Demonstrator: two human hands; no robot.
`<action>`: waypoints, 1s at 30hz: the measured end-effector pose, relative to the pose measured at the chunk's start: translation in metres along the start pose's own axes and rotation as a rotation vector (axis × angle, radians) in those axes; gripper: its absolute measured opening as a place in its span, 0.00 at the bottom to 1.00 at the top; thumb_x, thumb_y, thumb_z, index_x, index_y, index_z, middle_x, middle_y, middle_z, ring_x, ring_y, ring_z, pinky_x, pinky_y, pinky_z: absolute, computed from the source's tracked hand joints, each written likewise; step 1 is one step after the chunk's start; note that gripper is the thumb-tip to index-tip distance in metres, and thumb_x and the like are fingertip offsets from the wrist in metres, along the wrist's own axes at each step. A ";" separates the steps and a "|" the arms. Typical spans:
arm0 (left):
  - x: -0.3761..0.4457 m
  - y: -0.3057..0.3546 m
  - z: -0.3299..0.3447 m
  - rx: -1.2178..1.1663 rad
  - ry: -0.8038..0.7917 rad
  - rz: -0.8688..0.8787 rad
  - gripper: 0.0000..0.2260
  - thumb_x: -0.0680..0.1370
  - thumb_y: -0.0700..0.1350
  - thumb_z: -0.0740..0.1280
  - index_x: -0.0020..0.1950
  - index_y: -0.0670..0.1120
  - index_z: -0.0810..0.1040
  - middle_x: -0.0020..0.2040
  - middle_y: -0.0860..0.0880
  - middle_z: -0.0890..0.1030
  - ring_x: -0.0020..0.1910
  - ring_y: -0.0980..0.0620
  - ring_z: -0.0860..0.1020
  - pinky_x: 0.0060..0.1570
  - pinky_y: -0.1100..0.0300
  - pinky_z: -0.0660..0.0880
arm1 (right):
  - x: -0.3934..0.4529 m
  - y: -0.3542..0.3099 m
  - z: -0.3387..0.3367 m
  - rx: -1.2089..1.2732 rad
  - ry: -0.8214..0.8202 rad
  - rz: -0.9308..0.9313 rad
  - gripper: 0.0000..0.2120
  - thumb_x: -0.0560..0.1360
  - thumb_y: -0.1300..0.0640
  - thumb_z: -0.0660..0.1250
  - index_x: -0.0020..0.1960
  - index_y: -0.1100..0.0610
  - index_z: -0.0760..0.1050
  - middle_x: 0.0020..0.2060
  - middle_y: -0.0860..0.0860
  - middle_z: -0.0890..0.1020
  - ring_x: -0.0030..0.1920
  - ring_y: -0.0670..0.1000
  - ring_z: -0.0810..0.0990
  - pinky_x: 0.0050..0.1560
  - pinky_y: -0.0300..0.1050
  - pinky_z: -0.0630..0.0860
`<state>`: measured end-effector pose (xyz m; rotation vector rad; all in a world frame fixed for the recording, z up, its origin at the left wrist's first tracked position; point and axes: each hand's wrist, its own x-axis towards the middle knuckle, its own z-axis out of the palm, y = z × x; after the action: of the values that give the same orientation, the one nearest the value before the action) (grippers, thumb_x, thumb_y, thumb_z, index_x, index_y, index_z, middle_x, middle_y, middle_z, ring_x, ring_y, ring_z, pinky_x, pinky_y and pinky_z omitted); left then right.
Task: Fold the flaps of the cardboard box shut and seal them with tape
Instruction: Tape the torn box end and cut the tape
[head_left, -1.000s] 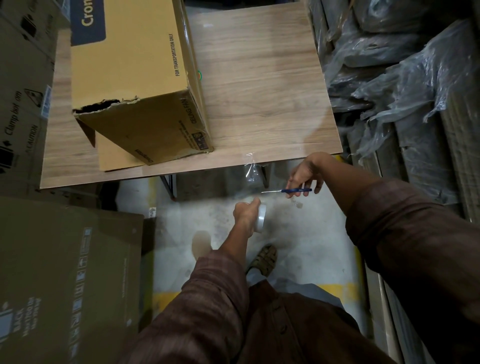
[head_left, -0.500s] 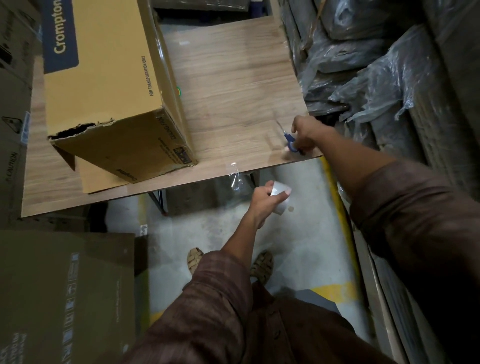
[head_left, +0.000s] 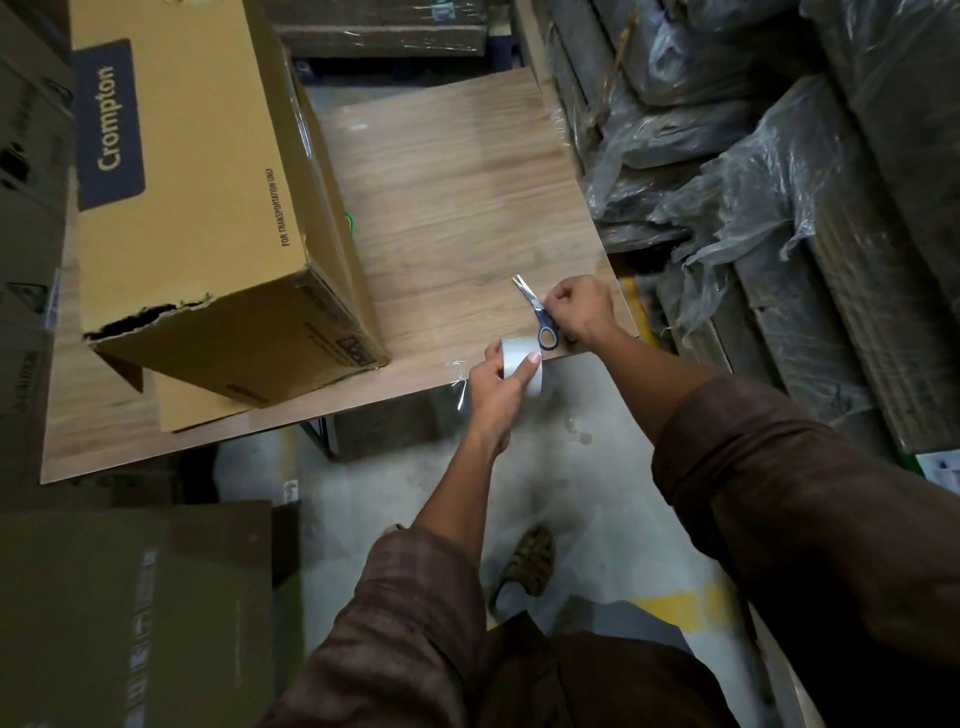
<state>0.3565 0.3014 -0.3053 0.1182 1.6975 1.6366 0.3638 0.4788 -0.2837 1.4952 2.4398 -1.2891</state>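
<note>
Nearest the viewer, the left hand gripped the roll of tape at the table's near edge, thumb across its face, with a loose clear strip hanging to its left. Just beyond, the right hand was curled over the scissors lying on the table, blades pointing away and leftward. Farther left, the cardboard box lay on its side, long axis running away from the viewer, its torn near end gaping and its lower flap flat on the table. The step would likely go best if the flaps were pressed shut before tape was drawn across the seam.
</note>
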 end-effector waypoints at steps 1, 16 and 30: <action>0.003 0.003 0.000 0.020 0.004 0.020 0.19 0.77 0.44 0.73 0.64 0.37 0.78 0.51 0.69 0.81 0.49 0.59 0.81 0.56 0.58 0.78 | -0.004 -0.005 -0.003 0.191 -0.145 0.039 0.12 0.76 0.48 0.71 0.42 0.57 0.82 0.35 0.55 0.82 0.33 0.52 0.80 0.36 0.44 0.76; 0.031 0.024 0.000 0.007 0.190 0.076 0.08 0.77 0.43 0.73 0.55 0.46 0.80 0.56 0.43 0.82 0.46 0.53 0.81 0.50 0.60 0.77 | -0.001 -0.035 -0.014 0.464 -0.643 0.039 0.16 0.76 0.55 0.73 0.52 0.69 0.80 0.48 0.57 0.86 0.50 0.55 0.86 0.48 0.42 0.84; 0.058 0.041 -0.003 -0.181 0.266 -0.106 0.11 0.80 0.47 0.71 0.52 0.38 0.83 0.43 0.45 0.82 0.39 0.50 0.78 0.35 0.64 0.77 | -0.016 -0.050 0.021 0.877 -0.283 0.066 0.22 0.76 0.49 0.73 0.57 0.69 0.80 0.38 0.53 0.83 0.41 0.49 0.83 0.46 0.47 0.84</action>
<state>0.2971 0.3380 -0.2953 -0.2846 1.7048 1.7774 0.3272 0.4434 -0.2599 1.3118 1.6807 -2.5239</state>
